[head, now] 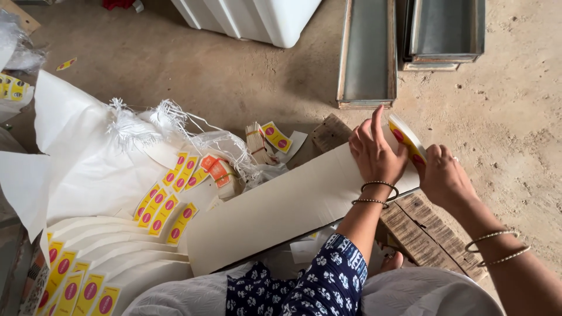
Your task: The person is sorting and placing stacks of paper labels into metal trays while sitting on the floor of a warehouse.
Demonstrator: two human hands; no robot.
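Observation:
My left hand (373, 153) and my right hand (443, 175) both grip a curved yellow label (405, 136) with a pink oval, at the far right end of a long pale cardboard sheet (281, 210). The left hand's fingers press on the sheet's corner, with the index finger raised. The right hand pinches the label's lower end. Thin bangles sit on both wrists.
Several yellow labels (167, 202) lie on a white woven sack (99, 158) to the left. Fanned cardboard pieces with labels (88, 275) sit bottom left. Metal trays (367, 52) and a white container (252, 17) stand at the back. A wooden board (424, 234) lies under the sheet.

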